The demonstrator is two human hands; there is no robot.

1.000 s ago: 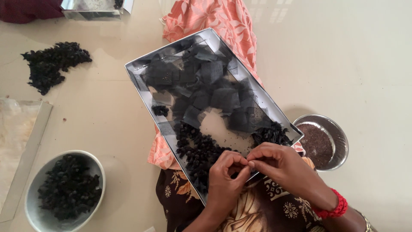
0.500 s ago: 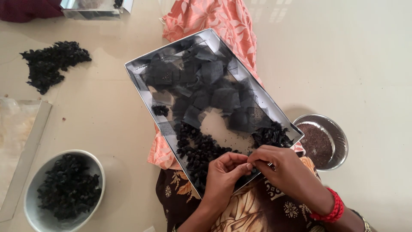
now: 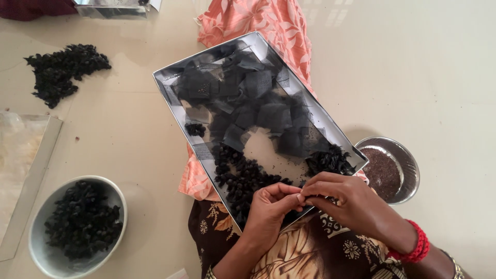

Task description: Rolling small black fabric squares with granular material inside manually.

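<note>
Fig.: seated person w/ a shallow metal tray (image 3: 170,85) resting on the lap, seen from above. The left hand (image 3: 268,212) and right hand (image 3: 351,204) met at the tray's near edge, fingertips (image 3: 299,197) pinched together on something small and dark; what exactly they held was too small to tell. Both hands were closed in a pinch, touching each other thumb to forefinger.

The tray sat tilted diagonally over an orange floral cloth (image 3: 268,26) spread on the legs. Its far half carried a heap of black mesh squares (image 3: 248,98), overlapping. Its near half carried a pile of small black pieces (image 3: 240,175), just beside the left hand, and a second, smaller clump (image 3: 330,160) near the right-hand corner, close above the right hand. One small stray clump (image 3: 195,129) lay by the tray's left wall. A bare pale patch showed betw. mesh and piles.

Red bangles (image 3: 413,243) ringed the right wrist.

On the floor: a small steel bowl (image 3: 408,155) of brownish grains, just right of the tray; a grey bowl (image 3: 39,232) holding more black pieces at lower left; a loose heap of black pieces (image 3: 62,70) at upper left, well apart from the tray; a clear plastic sheet (image 3: 20,155) at the left edge.
</note>
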